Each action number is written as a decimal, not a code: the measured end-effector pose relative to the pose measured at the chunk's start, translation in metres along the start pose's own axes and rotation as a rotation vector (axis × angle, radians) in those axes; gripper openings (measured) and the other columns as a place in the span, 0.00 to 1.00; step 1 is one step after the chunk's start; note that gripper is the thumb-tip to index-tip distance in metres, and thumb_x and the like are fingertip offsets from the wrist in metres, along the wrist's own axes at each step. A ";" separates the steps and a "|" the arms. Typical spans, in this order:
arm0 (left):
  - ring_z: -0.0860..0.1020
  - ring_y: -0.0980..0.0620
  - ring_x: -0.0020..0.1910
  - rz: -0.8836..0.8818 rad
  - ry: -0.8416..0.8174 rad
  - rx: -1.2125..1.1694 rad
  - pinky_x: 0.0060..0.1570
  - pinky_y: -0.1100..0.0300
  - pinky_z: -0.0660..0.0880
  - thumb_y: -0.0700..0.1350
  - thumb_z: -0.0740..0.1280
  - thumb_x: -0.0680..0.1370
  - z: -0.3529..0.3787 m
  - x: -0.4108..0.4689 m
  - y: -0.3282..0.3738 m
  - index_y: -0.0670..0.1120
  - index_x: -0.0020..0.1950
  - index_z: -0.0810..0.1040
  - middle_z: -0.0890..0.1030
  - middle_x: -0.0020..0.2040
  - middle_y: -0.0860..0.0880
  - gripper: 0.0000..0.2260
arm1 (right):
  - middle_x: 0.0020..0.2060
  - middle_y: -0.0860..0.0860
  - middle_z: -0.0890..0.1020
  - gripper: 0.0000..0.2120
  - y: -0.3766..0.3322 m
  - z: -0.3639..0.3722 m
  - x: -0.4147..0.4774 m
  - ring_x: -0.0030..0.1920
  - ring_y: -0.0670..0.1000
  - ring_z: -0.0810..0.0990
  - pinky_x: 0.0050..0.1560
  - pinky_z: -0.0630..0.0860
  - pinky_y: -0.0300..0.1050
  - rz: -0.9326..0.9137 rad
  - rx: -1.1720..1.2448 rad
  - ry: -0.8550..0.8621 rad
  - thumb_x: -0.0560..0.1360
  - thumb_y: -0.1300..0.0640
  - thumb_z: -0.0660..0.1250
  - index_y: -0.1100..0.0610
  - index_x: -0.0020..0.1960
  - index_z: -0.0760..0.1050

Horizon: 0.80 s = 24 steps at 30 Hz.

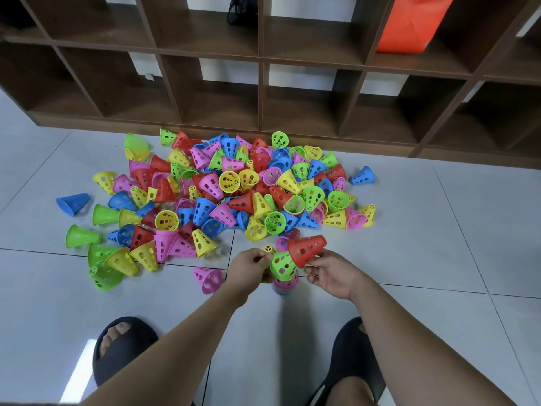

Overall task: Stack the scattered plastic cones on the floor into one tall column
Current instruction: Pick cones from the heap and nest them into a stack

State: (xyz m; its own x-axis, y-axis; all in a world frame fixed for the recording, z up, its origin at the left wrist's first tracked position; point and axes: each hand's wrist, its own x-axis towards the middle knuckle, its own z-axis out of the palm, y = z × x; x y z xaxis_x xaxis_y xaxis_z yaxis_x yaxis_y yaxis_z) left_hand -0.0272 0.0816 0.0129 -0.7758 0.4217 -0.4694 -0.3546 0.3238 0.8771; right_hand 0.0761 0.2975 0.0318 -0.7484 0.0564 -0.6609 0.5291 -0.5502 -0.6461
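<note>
A big heap of perforated plastic cones (222, 189), red, blue, green, yellow and pink, lies on the white tiled floor. Just in front of my feet stands a short stack (283, 284) with pink and blue cones below and a green cone (281, 265) on top. My left hand (248, 268) pinches the stack's green top at its left side. My right hand (330, 273) holds a red cone (306, 249), tilted, just above and to the right of the stack top. A yellow cone tip (268, 249) shows behind my left fingers.
A dark wooden cubby shelf (263, 106) runs along the wall behind the heap, with an orange bag (409, 22) in one cell. A loose pink cone (208, 279) lies left of the stack. My two feet in black slippers (123, 347) flank the stack.
</note>
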 end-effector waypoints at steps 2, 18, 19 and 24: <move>0.86 0.45 0.36 -0.016 -0.002 0.017 0.43 0.50 0.86 0.42 0.69 0.84 0.000 0.000 -0.004 0.37 0.50 0.82 0.84 0.40 0.37 0.08 | 0.39 0.53 0.81 0.14 0.004 0.000 0.005 0.34 0.50 0.73 0.37 0.69 0.43 -0.002 -0.086 0.067 0.80 0.72 0.63 0.58 0.61 0.77; 0.88 0.42 0.41 -0.160 0.363 -0.118 0.43 0.49 0.84 0.43 0.67 0.83 -0.049 -0.002 -0.053 0.51 0.59 0.78 0.86 0.50 0.41 0.06 | 0.55 0.52 0.87 0.14 0.012 0.005 0.045 0.54 0.54 0.85 0.53 0.81 0.50 -0.110 -0.410 0.311 0.81 0.58 0.69 0.50 0.66 0.77; 0.88 0.43 0.40 -0.148 0.392 -0.133 0.43 0.49 0.84 0.44 0.67 0.83 -0.052 -0.002 -0.053 0.53 0.59 0.77 0.86 0.50 0.42 0.07 | 0.57 0.52 0.86 0.16 0.012 0.007 0.048 0.56 0.54 0.85 0.55 0.82 0.51 -0.112 -0.398 0.311 0.82 0.59 0.68 0.49 0.68 0.76; 0.87 0.43 0.43 -0.128 0.437 -0.172 0.45 0.49 0.83 0.45 0.65 0.84 -0.059 -0.006 -0.045 0.59 0.65 0.74 0.84 0.50 0.45 0.12 | 0.69 0.53 0.79 0.25 0.012 0.016 0.066 0.60 0.52 0.84 0.52 0.82 0.49 -0.080 -0.367 0.292 0.84 0.58 0.65 0.46 0.79 0.67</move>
State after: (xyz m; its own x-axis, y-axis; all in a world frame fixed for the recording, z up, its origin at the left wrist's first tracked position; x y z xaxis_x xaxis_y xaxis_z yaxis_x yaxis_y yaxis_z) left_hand -0.0373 0.0144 -0.0176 -0.8539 -0.0191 -0.5201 -0.5139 0.1892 0.8367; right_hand 0.0268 0.2817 -0.0130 -0.6766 0.3469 -0.6495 0.6204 -0.2065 -0.7566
